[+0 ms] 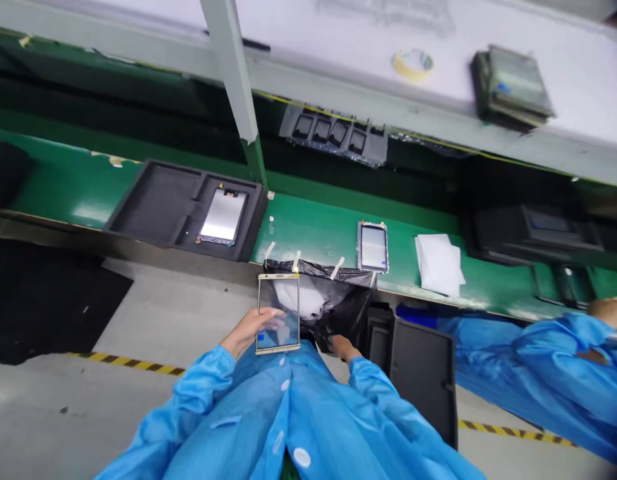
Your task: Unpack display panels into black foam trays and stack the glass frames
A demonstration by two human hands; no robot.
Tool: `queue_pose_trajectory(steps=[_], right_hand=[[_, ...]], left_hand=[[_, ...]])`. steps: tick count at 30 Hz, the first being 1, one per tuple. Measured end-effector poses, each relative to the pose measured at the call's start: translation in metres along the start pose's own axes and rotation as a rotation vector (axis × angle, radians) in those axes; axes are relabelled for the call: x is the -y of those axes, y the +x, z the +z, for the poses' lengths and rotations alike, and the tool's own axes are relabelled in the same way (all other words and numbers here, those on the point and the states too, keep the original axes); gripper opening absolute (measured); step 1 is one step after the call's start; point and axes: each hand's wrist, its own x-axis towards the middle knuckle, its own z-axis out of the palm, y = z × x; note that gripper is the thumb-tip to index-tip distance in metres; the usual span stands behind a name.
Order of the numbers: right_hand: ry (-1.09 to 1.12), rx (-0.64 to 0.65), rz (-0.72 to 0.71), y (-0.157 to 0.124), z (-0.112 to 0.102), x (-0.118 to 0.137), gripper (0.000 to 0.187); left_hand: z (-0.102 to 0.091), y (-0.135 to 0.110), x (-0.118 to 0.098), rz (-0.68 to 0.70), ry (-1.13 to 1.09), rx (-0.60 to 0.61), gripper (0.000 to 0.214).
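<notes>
My left hand (251, 330) is closed on a gold-framed phone screen panel (279, 313), held upright in front of my chest. My right hand (344, 348) is low beside a black plastic bag (333, 293) taped to the edge of the green conveyor (318, 233); its fingers are mostly hidden. Another screen panel (373, 247) lies flat on the conveyor just beyond the bag. A black foam tray (153, 200) on the left carries one more panel (222, 216).
A stack of white sheets (439, 263) lies right of the panel. Black trays (418, 373) stand by my right knee. A person's blue sleeve (538, 360) is at the right. On the upper shelf sit a tape roll (412, 63) and a stack of trays (513, 87).
</notes>
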Motion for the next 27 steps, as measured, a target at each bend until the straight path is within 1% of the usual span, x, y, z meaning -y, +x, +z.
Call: queue_pose_trajectory(steps=[1, 2, 3, 5, 6, 7, 9, 10, 12, 13, 14, 15, 16, 17, 19, 21, 23, 24, 25, 26, 27], right_hand=[[0.062, -0.031, -0.02, -0.005, -0.011, 0.01, 0.034], [0.176, -0.078, -0.061, -0.011, -0.024, 0.023, 0.037], [0.339, -0.132, -0.123, -0.017, -0.037, 0.038, 0.042], [0.714, -0.221, -0.299, -0.034, -0.063, 0.072, 0.051], [0.86, -0.254, -0.387, -0.045, -0.075, 0.089, 0.056], [0.94, -0.291, -0.454, -0.057, -0.086, 0.105, 0.06], [0.971, -0.406, -0.528, -0.079, -0.106, 0.128, 0.062], [0.961, -0.474, -0.541, -0.088, -0.117, 0.134, 0.059], [0.952, -0.591, -0.552, -0.103, -0.15, 0.135, 0.054], [0.955, -0.645, -0.56, -0.109, -0.172, 0.13, 0.054], [0.958, -0.71, -0.568, -0.115, -0.2, 0.123, 0.057], [0.952, -0.787, -0.576, -0.12, -0.234, 0.114, 0.061], [0.939, -0.876, -0.581, -0.125, -0.272, 0.103, 0.066], [0.915, -0.97, -0.588, -0.129, -0.315, 0.093, 0.071], [0.822, -1.104, -0.6, -0.132, -0.407, 0.075, 0.075], [0.74, -1.199, -0.56, -0.127, -0.498, 0.065, 0.073], [0.697, -1.224, -0.507, -0.114, -0.577, 0.065, 0.066], [0.695, -1.224, -0.48, -0.105, -0.609, 0.068, 0.06], [0.698, -1.22, -0.442, -0.095, -0.636, 0.071, 0.053], [0.697, -1.218, -0.396, -0.085, -0.657, 0.076, 0.046], [0.682, -1.211, -0.343, -0.076, -0.674, 0.08, 0.04]], left_hand=[[0.007, -0.002, -0.011, 0.016, -0.061, 0.004, 0.054], [0.015, -0.004, -0.021, 0.038, -0.108, 0.007, 0.055], [0.025, -0.005, -0.031, 0.063, -0.14, 0.012, 0.056], [0.048, -0.007, -0.049, 0.124, -0.165, 0.034, 0.055], [0.062, -0.007, -0.057, 0.153, -0.166, 0.05, 0.055], [0.075, -0.008, -0.065, 0.176, -0.164, 0.069, 0.054], [0.101, -0.01, -0.078, 0.211, -0.16, 0.117, 0.053], [0.113, -0.012, -0.085, 0.229, -0.165, 0.145, 0.055], [0.132, -0.015, -0.096, 0.263, -0.189, 0.208, 0.062], [0.14, -0.016, -0.102, 0.277, -0.202, 0.236, 0.066], [0.146, -0.017, -0.106, 0.286, -0.206, 0.257, 0.069], [0.15, -0.017, -0.109, 0.293, -0.198, 0.267, 0.071], [0.154, -0.016, -0.111, 0.297, -0.181, 0.265, 0.07], [0.156, -0.014, -0.112, 0.3, -0.161, 0.253, 0.069], [0.16, -0.009, -0.11, 0.294, -0.135, 0.21, 0.065], [0.161, -0.002, -0.107, 0.278, -0.136, 0.159, 0.062], [0.162, 0.006, -0.105, 0.263, -0.136, 0.113, 0.061], [0.162, 0.009, -0.103, 0.259, -0.128, 0.096, 0.061], [0.162, 0.013, -0.102, 0.257, -0.117, 0.083, 0.06], [0.162, 0.017, -0.1, 0.25, -0.105, 0.07, 0.06], [0.161, 0.021, -0.098, 0.239, -0.096, 0.054, 0.059]])
